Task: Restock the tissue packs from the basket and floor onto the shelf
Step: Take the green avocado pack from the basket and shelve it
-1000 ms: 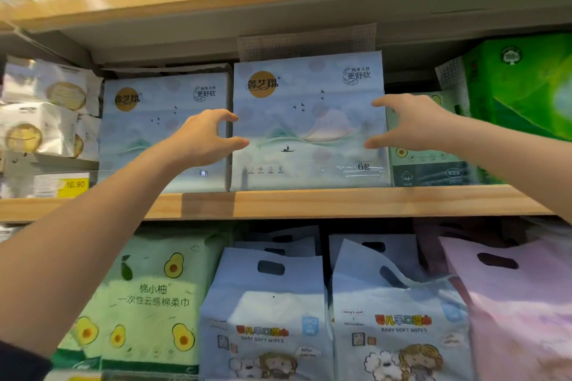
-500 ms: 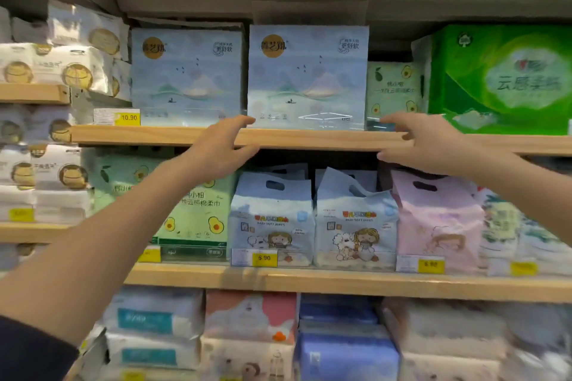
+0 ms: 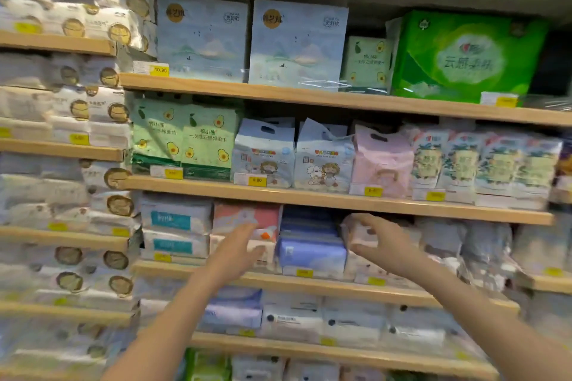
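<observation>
- Shelf (image 3: pixel 309 96): wooden boards crowded with tissue.
- Two blue packs (image 3: pixel 297 43) stand upright, side by side, two boards above the purple pack (image 3: pixel 312 254).
- Left hand (image 3: pixel 238 252), just left of the purple pack: fingers straight, holding nothing.
- Right hand (image 3: pixel 382 244), just right of it: thumb and fingers spread wide, nothing clasped.

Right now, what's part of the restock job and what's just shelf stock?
Job: left hand and right hand, both empty; blue mountain-print tissue packs, likely; upper shelf board.

Just there: green tissue pack, avocado-print packs, baby wipes bags, price tag. Basket not in view.
</observation>
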Available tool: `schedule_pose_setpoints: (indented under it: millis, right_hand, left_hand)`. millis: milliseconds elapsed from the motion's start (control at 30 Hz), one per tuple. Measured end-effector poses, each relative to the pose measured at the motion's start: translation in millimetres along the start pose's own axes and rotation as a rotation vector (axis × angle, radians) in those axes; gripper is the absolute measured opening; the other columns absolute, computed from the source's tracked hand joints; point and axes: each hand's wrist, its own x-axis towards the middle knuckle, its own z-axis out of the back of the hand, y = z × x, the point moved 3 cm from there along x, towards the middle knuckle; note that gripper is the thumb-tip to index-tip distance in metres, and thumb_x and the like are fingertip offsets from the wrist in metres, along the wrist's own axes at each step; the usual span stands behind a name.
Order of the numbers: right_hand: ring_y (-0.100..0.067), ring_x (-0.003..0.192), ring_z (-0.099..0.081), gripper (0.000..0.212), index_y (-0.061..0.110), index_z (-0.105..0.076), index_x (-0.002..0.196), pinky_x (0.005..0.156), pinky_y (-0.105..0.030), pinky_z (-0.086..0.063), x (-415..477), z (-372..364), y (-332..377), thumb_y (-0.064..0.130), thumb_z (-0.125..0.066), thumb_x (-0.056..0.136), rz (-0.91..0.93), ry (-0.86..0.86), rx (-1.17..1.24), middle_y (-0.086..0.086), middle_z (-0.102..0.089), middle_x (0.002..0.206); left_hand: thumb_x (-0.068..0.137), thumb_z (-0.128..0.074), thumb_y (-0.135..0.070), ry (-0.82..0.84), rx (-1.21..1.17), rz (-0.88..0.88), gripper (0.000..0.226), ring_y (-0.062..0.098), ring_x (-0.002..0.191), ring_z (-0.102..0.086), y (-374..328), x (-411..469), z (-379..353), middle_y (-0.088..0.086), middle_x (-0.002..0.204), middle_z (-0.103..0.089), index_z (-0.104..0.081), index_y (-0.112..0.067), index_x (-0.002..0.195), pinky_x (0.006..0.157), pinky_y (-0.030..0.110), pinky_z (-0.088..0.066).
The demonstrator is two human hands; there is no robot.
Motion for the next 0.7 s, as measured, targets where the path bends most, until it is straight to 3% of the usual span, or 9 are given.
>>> schedule_pose_setpoints:
  millis: [67,133,233,433,600,700]
  right_hand:
    - [-0.024,0.121,-0.049,0.063,0.016,-0.039,0.135,0.095,-0.03,-0.038,-32.8,-16.2,-9.6,0.028,-0.066,0.079,-0.064,0.033,0.043,-0.008,-0.049,0.135]
    - [-0.022,0.12,-0.048,0.063,0.018,-0.037,0.136,0.093,-0.028,-0.039,-62.5,-32.5,-19.6,0.027,-0.066,0.08,-0.137,0.089,0.093,-0.007,-0.047,0.136]
    - [-0.018,0.111,-0.049,0.062,0.021,-0.038,0.135,0.086,-0.027,-0.043,-105.0,-56.9,-31.9,0.029,-0.066,0.08,-0.259,0.17,0.227,-0.007,-0.046,0.134]
    - [-0.027,0.118,-0.05,0.061,0.015,-0.038,0.136,0.079,-0.027,-0.042,-161.9,-112.6,-37.8,0.023,-0.065,0.082,-0.429,0.242,0.277,-0.015,-0.046,0.135]
    - [-0.025,0.12,-0.049,0.06,0.012,-0.041,0.134,0.092,-0.032,-0.045,-193.9,-172.0,-22.6,0.021,-0.066,0.08,-0.498,0.289,0.231,-0.01,-0.048,0.136]
    - [-0.026,0.117,-0.05,0.064,0.01,-0.04,0.135,0.092,-0.032,-0.043,-205.8,-207.8,-7.7,0.022,-0.068,0.078,-0.58,0.349,0.23,-0.012,-0.049,0.133]
  left_hand:
    - [0.089,-0.056,-0.022,0.051,-0.026,0.02,0.053,0.021,0.128,-0.042,3.6,-33.0,-22.2,0.008,0.142,-0.042,-0.037,-0.013,0.138,0.1,0.024,-0.032]
    - [0.089,-0.056,-0.023,0.103,-0.044,0.037,0.058,0.019,0.135,-0.034,7.8,-64.1,-40.3,0.004,0.146,-0.036,-0.031,-0.016,0.141,0.107,0.028,-0.029]
    - [0.089,-0.055,-0.027,0.182,-0.061,0.051,0.059,0.018,0.135,-0.033,21.2,-103.3,-60.7,0.001,0.147,-0.035,-0.028,-0.022,0.142,0.105,0.029,-0.031]
    - [0.088,-0.057,-0.033,0.305,0.019,0.098,0.066,0.022,0.136,-0.033,64.1,-153.2,-79.1,0.001,0.148,-0.033,-0.024,-0.021,0.144,0.106,0.033,-0.033]
    - [0.087,-0.058,-0.029,0.483,0.098,0.066,0.067,0.026,0.135,-0.035,109.9,-184.3,-91.9,0.01,0.148,-0.034,-0.024,-0.02,0.144,0.107,0.035,-0.033]
    - [0.087,-0.058,-0.03,0.569,0.119,0.064,0.068,0.029,0.133,-0.036,138.1,-198.4,-93.6,0.015,0.145,-0.037,-0.024,-0.017,0.144,0.106,0.035,-0.032]
